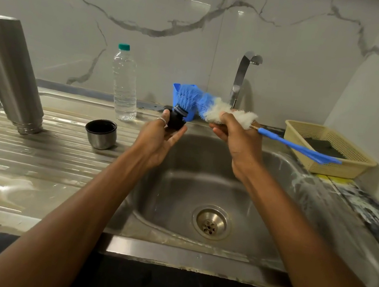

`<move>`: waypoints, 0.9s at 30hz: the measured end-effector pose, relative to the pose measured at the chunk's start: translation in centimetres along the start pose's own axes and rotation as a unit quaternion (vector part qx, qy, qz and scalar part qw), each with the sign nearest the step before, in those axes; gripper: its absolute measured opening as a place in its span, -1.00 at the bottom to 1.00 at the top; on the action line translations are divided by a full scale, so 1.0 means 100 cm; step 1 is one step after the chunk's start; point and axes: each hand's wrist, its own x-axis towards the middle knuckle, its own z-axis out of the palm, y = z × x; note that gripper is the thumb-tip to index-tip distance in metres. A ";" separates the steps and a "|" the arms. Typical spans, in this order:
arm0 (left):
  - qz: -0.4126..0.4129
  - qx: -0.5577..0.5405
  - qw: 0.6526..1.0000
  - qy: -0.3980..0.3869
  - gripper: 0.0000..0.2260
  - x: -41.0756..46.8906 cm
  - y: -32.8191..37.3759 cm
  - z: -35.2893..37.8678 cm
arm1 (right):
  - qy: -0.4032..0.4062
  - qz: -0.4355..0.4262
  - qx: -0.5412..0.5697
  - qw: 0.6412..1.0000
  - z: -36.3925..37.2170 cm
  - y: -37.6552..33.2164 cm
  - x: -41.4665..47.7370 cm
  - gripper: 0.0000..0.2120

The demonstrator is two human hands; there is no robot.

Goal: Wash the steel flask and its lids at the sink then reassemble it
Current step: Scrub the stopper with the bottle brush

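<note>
The left hand (159, 139) is held palm-up over the sink (276, 181), its fingers and thumb curled round a small black stopper (177, 119) with the threaded end tipped up toward the brush (188, 95). That way the bristles can work the grooves and any drips fall into the basin. The right hand (238, 140) is clamped on the brush well up among the white bristles instead of on the blue handle, which sticks out past its far side; I take that choked grip to be for tighter control on so small a part. The blue tip of the brush looks to be touching the stopper's rim, though bristles cover the contact, so I can't be sure. Out beyond the left hand, on the ribbed worktop (32, 169), the steel flask (9, 72) stands mouth-down and the cup lid (101, 133) sits mouth-up near it, probably parked there to drain. A water bottle (124, 84) stands just behind the cup. The tap (241, 77) rises directly behind the right hand, and no water can be seen running from it. A basket (342, 169) lies beyond that hand, under the handle's end, so a wide swing could clip it. Below both hands the basin is open, with free room for scrubbing.
</note>
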 end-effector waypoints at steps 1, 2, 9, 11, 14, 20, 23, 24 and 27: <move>-0.001 -0.009 1.000 -0.001 -0.73 0.000 0.001 0.000 | -0.005 0.000 0.005 1.000 0.002 0.002 -0.001 -0.91; -0.002 -0.017 1.000 -0.003 -0.74 0.000 0.002 0.001 | -0.007 0.000 0.009 1.000 0.002 0.003 -0.002 -0.90; -0.003 -0.050 0.998 0.023 -0.84 -0.003 0.006 0.002 | -0.007 0.000 0.014 1.000 0.003 0.004 -0.004 -0.94; -0.007 -0.035 0.999 0.008 -0.83 -0.006 -0.001 0.010 | -0.007 0.006 0.021 1.000 0.005 0.007 -0.005 -0.89; 0.002 -0.047 0.999 0.019 -0.82 -0.004 0.000 0.009 | -0.012 0.002 0.024 1.000 0.005 0.006 -0.007 -0.94; 0.002 -0.034 0.999 0.024 -0.80 -0.004 -0.004 0.011 | -0.008 -0.009 -0.005 1.000 0.008 0.001 -0.008 -0.96; 0.009 -0.058 0.998 0.039 -0.80 -0.001 0.002 0.008 | -0.025 -0.011 -0.002 1.000 0.010 0.001 -0.011 -0.97; 0.013 -0.064 0.997 0.044 -0.81 0.000 0.005 0.006 | -0.020 -0.013 -0.002 1.000 0.008 0.000 -0.010 -0.97; 0.007 -0.056 0.998 0.037 -0.81 -0.002 0.002 0.006 | 0.014 -0.011 -0.014 1.000 0.003 0.001 -0.005 -0.97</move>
